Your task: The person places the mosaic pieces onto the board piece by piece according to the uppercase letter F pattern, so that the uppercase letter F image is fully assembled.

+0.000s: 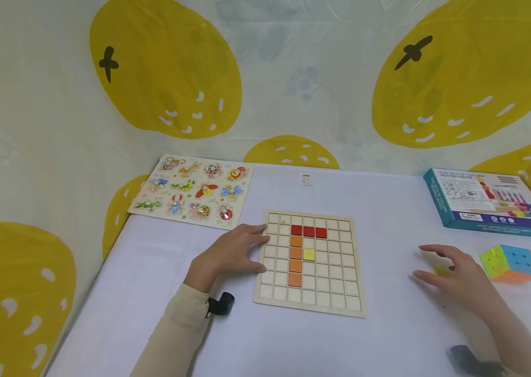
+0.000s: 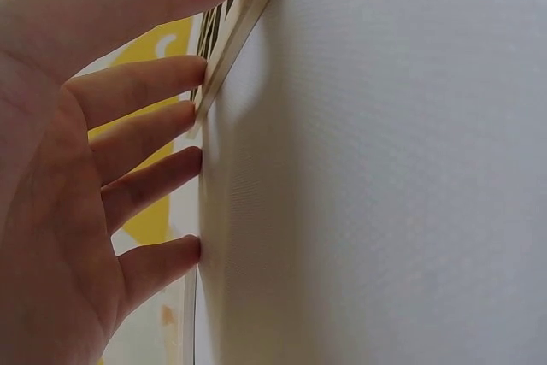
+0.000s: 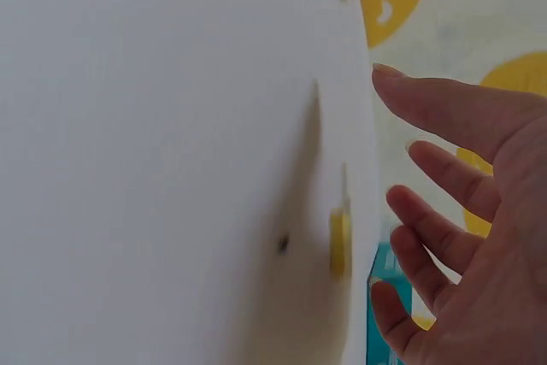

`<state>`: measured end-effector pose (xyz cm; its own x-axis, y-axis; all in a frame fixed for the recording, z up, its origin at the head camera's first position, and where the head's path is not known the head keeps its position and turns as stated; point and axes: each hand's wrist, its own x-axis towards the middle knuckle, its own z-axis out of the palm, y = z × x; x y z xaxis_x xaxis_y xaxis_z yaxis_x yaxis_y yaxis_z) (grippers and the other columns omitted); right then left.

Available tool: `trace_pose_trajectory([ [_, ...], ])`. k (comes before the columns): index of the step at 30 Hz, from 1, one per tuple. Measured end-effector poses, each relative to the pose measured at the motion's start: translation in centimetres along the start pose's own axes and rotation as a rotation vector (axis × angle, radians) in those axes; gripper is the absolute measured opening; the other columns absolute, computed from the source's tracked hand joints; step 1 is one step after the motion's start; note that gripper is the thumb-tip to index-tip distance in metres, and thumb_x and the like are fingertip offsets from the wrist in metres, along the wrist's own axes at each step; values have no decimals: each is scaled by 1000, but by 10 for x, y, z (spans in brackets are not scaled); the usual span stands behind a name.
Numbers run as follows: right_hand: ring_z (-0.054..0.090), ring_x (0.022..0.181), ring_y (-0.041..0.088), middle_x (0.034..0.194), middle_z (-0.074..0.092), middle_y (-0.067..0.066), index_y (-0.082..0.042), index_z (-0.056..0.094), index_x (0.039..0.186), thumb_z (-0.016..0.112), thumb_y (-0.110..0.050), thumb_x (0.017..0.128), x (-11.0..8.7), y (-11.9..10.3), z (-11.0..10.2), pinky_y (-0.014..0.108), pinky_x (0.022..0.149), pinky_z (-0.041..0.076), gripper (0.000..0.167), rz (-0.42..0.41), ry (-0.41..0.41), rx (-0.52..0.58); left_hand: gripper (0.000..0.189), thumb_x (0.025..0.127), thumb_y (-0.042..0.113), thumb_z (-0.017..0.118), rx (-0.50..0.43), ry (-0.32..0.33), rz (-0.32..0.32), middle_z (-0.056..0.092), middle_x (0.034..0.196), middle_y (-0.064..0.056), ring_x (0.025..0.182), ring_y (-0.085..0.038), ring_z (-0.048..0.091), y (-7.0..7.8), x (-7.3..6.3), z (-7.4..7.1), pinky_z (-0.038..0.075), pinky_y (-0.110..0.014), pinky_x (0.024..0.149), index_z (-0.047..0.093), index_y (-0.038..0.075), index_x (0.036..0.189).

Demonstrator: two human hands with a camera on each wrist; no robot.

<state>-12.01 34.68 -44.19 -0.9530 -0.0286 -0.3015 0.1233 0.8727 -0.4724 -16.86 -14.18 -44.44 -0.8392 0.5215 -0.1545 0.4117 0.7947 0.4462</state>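
A wooden grid board (image 1: pixel 275 298) lies mid-table. Red tiles (image 1: pixel 309 231) form a short row in it, orange tiles (image 1: pixel 296 266) run down a column below, and one yellow tile (image 1: pixel 309 255) sits beside that column. My left hand (image 1: pixel 228 252) is at the board's left edge, thumb and fingers spread; in the left wrist view the thumb touches the board's edge (image 2: pixel 244 27). To the right of the board, my right hand (image 1: pixel 463 280) hovers with loosely bent fingers and holds nothing. Partly hidden beneath it is a small yellow piece (image 3: pixel 340 241) on the table.
A peg puzzle board with insect pictures (image 1: pixel 195 188) lies at the back left. At the back right is a teal-edged toy box (image 1: pixel 491 201), and a puzzle cube (image 1: pixel 512 263) stands just right of my right hand. A small printed card (image 1: pixel 306 179) lies behind the grid board.
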Motion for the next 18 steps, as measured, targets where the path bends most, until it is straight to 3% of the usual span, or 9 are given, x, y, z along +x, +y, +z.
trace_pose_trajectory([
  [4, 26, 133, 62, 155, 28, 39, -8, 31, 158, 64, -68, 89, -3, 28, -4, 83, 94, 36, 97, 57, -22, -25, 70, 79, 41, 84, -1, -4, 1, 44, 163, -1, 150, -26, 43, 0, 0, 0, 41, -45, 121, 63, 17, 141],
  [10, 28, 134, 61, 155, 30, 39, -4, 28, 159, 61, -72, 88, -5, 51, -2, 82, 96, 37, 105, 82, -33, -34, 70, 79, 41, 84, 3, -2, 5, 44, 163, -1, 150, -26, 43, 0, 0, 1, 42, -45, 121, 62, 17, 142],
  [18, 34, 130, 60, 149, 42, 37, -3, 48, 148, 62, -64, 93, -6, 52, -1, 78, 98, 41, 83, 60, -4, -41, 70, 80, 41, 83, 3, -4, -3, 44, 163, 0, 150, -26, 42, 0, 1, 0, 41, -44, 121, 62, 17, 142],
])
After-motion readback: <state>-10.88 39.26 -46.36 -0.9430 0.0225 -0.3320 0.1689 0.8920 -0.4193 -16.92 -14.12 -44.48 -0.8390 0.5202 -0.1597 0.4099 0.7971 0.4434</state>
